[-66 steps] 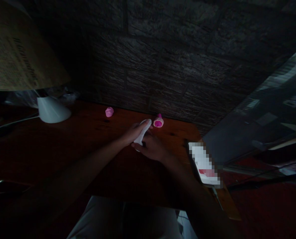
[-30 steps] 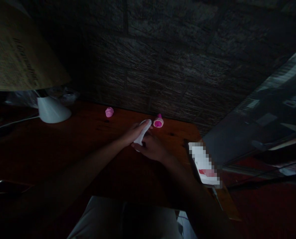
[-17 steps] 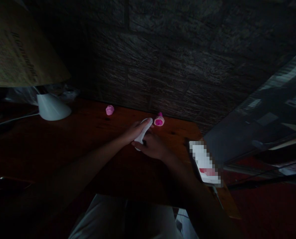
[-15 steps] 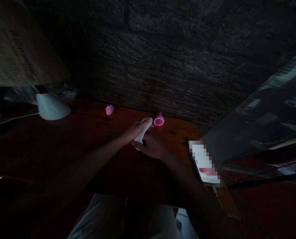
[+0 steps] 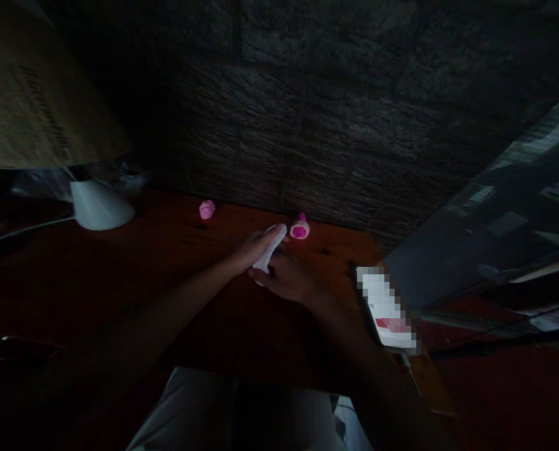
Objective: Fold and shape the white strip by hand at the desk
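The scene is very dim. My left hand (image 5: 253, 248) and my right hand (image 5: 286, 277) meet over a dark reddish wooden table (image 5: 119, 282), both closed round a white elongated piece (image 5: 268, 248) that sticks out between them. Just beyond the fingertips stands a small white and pink cup-shaped piece (image 5: 300, 230). A pink lump (image 5: 206, 209) lies farther left, near the wall.
A white cone-shaped lamp base (image 5: 99, 205) with a cable stands at the back left under a printed paper shade (image 5: 30, 113). A phone with a lit screen (image 5: 385, 307) lies at the right table edge. A dark stone-pattern wall (image 5: 307, 125) is behind.
The hands keep their hold on the white piece. Only the view shifts slightly.
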`<state>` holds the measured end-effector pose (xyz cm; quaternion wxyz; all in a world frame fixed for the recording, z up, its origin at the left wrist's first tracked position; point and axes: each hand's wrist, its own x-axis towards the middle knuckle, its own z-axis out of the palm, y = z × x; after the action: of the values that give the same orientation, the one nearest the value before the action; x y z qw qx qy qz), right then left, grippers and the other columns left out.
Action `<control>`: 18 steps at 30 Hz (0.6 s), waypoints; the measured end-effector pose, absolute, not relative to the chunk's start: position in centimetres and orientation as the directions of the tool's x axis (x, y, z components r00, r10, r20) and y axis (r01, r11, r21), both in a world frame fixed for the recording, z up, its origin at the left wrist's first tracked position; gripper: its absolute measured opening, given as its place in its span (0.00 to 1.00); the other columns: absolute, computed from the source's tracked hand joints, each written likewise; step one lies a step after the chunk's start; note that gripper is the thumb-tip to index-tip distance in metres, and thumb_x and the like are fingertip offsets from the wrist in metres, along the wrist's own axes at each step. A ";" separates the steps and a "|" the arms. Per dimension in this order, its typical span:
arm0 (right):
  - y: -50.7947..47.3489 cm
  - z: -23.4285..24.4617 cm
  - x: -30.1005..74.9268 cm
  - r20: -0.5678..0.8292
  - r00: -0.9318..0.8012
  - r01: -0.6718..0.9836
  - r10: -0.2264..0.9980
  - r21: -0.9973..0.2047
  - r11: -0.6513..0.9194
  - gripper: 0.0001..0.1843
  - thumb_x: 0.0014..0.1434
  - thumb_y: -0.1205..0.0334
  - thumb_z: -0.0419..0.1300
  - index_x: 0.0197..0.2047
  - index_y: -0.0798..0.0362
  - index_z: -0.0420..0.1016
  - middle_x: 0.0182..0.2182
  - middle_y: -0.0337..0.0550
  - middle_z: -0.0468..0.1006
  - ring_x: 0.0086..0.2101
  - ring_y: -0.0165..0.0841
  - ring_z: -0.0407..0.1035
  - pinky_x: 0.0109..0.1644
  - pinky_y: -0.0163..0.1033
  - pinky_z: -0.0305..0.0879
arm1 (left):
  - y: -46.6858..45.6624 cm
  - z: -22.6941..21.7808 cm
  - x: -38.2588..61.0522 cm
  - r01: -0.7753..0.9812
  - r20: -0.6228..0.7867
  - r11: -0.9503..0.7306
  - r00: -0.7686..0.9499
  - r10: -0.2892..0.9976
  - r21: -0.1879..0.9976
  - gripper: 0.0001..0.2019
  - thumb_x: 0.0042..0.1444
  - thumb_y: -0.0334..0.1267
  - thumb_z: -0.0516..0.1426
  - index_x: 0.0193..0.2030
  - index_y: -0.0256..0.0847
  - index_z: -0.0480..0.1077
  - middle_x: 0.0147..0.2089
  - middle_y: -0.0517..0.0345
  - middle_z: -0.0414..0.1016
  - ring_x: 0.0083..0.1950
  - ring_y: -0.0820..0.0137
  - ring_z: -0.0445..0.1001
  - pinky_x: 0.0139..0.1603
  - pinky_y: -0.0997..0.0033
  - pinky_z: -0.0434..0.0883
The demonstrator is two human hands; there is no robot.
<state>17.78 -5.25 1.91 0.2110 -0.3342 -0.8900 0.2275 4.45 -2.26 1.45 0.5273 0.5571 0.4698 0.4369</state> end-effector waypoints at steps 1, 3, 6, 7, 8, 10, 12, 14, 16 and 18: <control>-5.2 1.9 17.8 0.232 -0.687 0.496 0.689 -0.543 0.678 0.11 0.63 0.58 0.61 0.32 0.55 0.76 0.36 0.48 0.78 0.46 0.40 0.69 0.50 0.44 0.63 | -2.3 1.5 4.5 0.055 -0.012 0.002 0.182 0.983 0.998 0.26 0.58 0.60 0.51 0.40 0.39 0.78 0.31 0.55 0.78 0.33 0.68 0.75 0.34 0.71 0.68; -5.2 1.9 17.8 0.246 -0.687 0.490 0.684 -0.538 0.686 0.10 0.62 0.59 0.61 0.32 0.55 0.76 0.36 0.47 0.78 0.47 0.40 0.68 0.50 0.44 0.63 | -2.3 1.6 4.5 0.040 -0.008 0.000 0.185 0.983 0.999 0.26 0.57 0.60 0.52 0.39 0.39 0.78 0.32 0.55 0.79 0.32 0.68 0.75 0.34 0.71 0.68; -5.1 2.0 17.8 0.241 -0.697 0.482 0.675 -0.540 0.690 0.10 0.62 0.59 0.62 0.31 0.55 0.76 0.37 0.48 0.78 0.49 0.41 0.68 0.52 0.44 0.63 | -2.2 1.5 4.5 0.037 -0.009 0.004 0.146 0.989 0.999 0.24 0.57 0.59 0.54 0.37 0.39 0.78 0.31 0.54 0.78 0.32 0.69 0.75 0.34 0.72 0.68; -5.1 2.0 17.9 0.229 -0.696 0.491 0.680 -0.539 0.684 0.10 0.62 0.58 0.62 0.31 0.55 0.76 0.37 0.48 0.78 0.48 0.41 0.68 0.51 0.44 0.63 | -2.2 1.4 4.5 0.028 -0.024 0.020 0.143 0.989 0.999 0.24 0.57 0.59 0.54 0.36 0.39 0.79 0.30 0.54 0.78 0.32 0.69 0.74 0.33 0.72 0.68; -5.1 2.0 17.9 0.220 -0.694 0.500 0.686 -0.538 0.679 0.11 0.62 0.58 0.61 0.31 0.55 0.76 0.37 0.49 0.78 0.47 0.41 0.68 0.51 0.44 0.63 | -2.2 1.4 4.5 0.013 -0.032 0.030 0.145 0.989 0.999 0.24 0.57 0.59 0.54 0.37 0.40 0.79 0.30 0.55 0.78 0.31 0.69 0.74 0.33 0.72 0.68; -5.1 2.0 17.8 0.214 -0.690 0.510 0.692 -0.534 0.674 0.10 0.62 0.58 0.61 0.32 0.56 0.76 0.38 0.49 0.78 0.47 0.40 0.69 0.50 0.44 0.63 | -2.1 1.3 4.5 -0.017 -0.035 0.038 0.153 0.988 0.999 0.23 0.58 0.58 0.54 0.37 0.40 0.79 0.29 0.55 0.78 0.31 0.69 0.74 0.32 0.72 0.68; -5.1 2.0 17.8 0.219 -0.687 0.511 0.693 -0.532 0.675 0.10 0.62 0.58 0.61 0.33 0.56 0.77 0.38 0.49 0.78 0.47 0.40 0.69 0.50 0.43 0.63 | -2.2 1.3 4.6 -0.027 -0.025 0.030 0.167 0.986 0.999 0.23 0.58 0.58 0.54 0.37 0.39 0.79 0.29 0.55 0.78 0.30 0.69 0.75 0.32 0.72 0.68; -5.1 2.0 17.8 0.222 -0.691 0.502 0.688 -0.537 0.678 0.10 0.62 0.59 0.61 0.33 0.56 0.77 0.36 0.48 0.78 0.46 0.39 0.69 0.49 0.43 0.63 | -2.2 1.3 4.5 -0.027 -0.011 0.016 0.173 0.985 1.000 0.23 0.59 0.57 0.54 0.37 0.39 0.79 0.30 0.54 0.79 0.30 0.69 0.75 0.32 0.72 0.68; -5.0 1.9 17.9 0.219 -0.699 0.489 0.680 -0.548 0.679 0.10 0.63 0.59 0.61 0.33 0.56 0.77 0.35 0.48 0.78 0.44 0.38 0.70 0.48 0.42 0.63 | -2.3 1.3 4.5 -0.031 -0.003 0.009 0.166 0.986 0.999 0.23 0.59 0.57 0.54 0.37 0.39 0.79 0.29 0.54 0.79 0.30 0.69 0.75 0.31 0.73 0.68; -5.0 1.9 17.8 0.220 -0.699 0.482 0.680 -0.557 0.676 0.10 0.63 0.60 0.60 0.32 0.56 0.77 0.36 0.48 0.79 0.44 0.38 0.70 0.48 0.41 0.63 | -2.4 1.5 4.5 -0.058 -0.018 0.027 0.153 0.988 0.998 0.22 0.59 0.56 0.55 0.37 0.39 0.79 0.29 0.55 0.79 0.29 0.70 0.75 0.30 0.74 0.68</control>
<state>17.84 -4.97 1.94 0.2097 -0.3262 -0.8910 0.2360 4.51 -2.37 1.50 0.5571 0.5159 0.4509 0.4693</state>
